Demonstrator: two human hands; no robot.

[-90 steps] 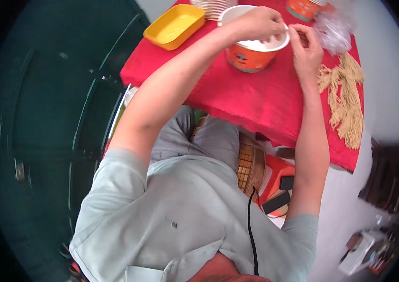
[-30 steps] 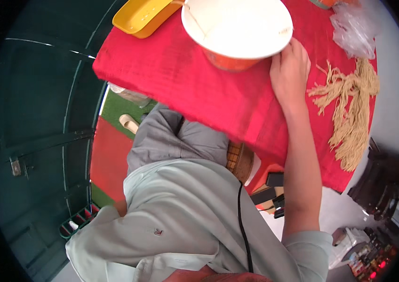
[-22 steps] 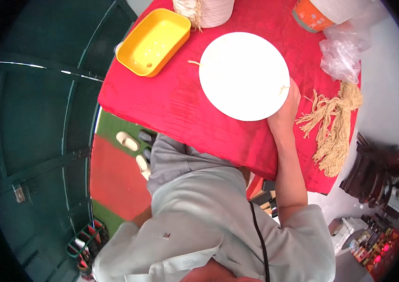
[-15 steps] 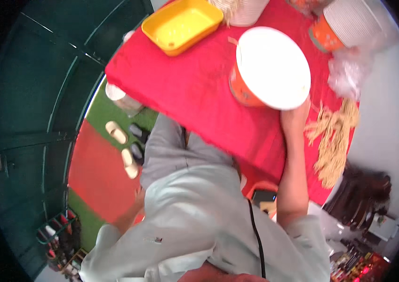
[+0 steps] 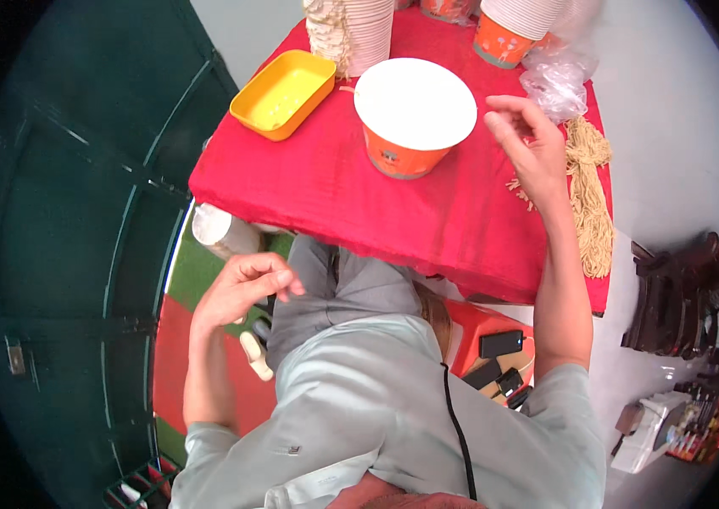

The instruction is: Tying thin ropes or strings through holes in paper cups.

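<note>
- Dark green wall panelling (image 5: 63,220) fills the left of the view; straight lines bend there toward the rim.
- Left hand (image 5: 245,288): raised below the table edge, beside the person's grey-trousered knee (image 5: 351,288); fingers loosely curled, thumb near the fingertips; it holds nothing and touches nothing.
- A round whitish container (image 5: 211,231) stands on the floor just under the table's left corner, near the left hand; its kind cannot be told.
- Yellow rectangular tray (image 5: 285,93): on the red tablecloth (image 5: 326,187) at the far left corner; set at an angle; appears empty.
- A tall stack of pale paper cups (image 5: 351,34) stands behind the tray, at the far edge.
- Orange paper bowl (image 5: 406,153) with a white lid (image 5: 415,102): upright near the middle of the table; lid seated flat across the rim; no hand touches it.
- Right hand (image 5: 529,148): held above the cloth just right of the bowl, apart from it; fingers partly spread and bent, palm turned leftward; empty.
- Clear plastic bag (image 5: 556,81): crumpled, beyond the right hand; further orange bowls (image 5: 504,38) stacked behind it.
- Bundle of tan string (image 5: 588,195): lies along the right table edge, near the right wrist; contact with it cannot be told.
- Red box with black devices (image 5: 491,356) sits on the floor under the right forearm.
</note>
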